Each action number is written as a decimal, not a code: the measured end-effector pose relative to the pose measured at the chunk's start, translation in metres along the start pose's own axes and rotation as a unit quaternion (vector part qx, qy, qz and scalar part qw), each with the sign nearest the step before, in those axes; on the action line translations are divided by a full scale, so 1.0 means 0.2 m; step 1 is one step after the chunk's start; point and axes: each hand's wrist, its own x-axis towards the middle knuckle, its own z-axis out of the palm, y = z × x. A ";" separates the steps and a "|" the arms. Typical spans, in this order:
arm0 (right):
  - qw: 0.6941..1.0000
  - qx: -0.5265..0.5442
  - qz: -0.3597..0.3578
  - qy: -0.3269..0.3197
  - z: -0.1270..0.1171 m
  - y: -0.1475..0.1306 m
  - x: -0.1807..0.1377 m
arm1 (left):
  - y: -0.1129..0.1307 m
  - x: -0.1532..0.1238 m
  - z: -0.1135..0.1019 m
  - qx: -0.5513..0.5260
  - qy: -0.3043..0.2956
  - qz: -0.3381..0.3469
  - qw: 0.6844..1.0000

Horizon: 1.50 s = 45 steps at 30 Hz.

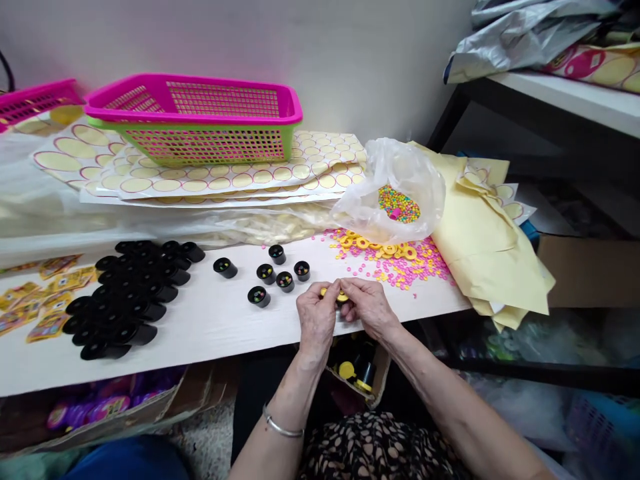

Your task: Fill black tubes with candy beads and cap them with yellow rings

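Observation:
At the table's front edge, my left hand [317,315] and my right hand [369,308] close together around a small black container with a yellow top [342,297]. My thumbs press on the yellow part, and my fingers hide most of the container. Just beyond my left hand stand several black cups [285,281] with small coloured beads inside. Yellow rings [390,251] and scattered pink and yellow pieces [407,270] lie past my right hand. Below, a cardboard box [376,393] holds black containers with yellow caps [347,370].
A dense group of black cups [130,293] stands left, beside printed packets [50,300]. At the back are a pink and green basket [200,137], sticker sheets [220,179] and a plastic bag [353,200] of coloured beads. Yellow paper [493,240] overhangs the right side.

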 end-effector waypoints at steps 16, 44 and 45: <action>0.994 0.096 0.003 0.052 0.07 0.03 -0.01 | 0.01 -0.02 -0.04 -0.041 -0.011 0.002 0.999; 0.927 0.122 0.201 -0.293 -0.29 0.00 -0.46 | 0.07 -0.49 -0.17 0.253 -0.389 0.184 0.866; 0.926 0.138 0.216 -0.278 -0.29 0.01 -0.48 | 0.04 -0.51 -0.18 0.244 -0.367 0.170 0.882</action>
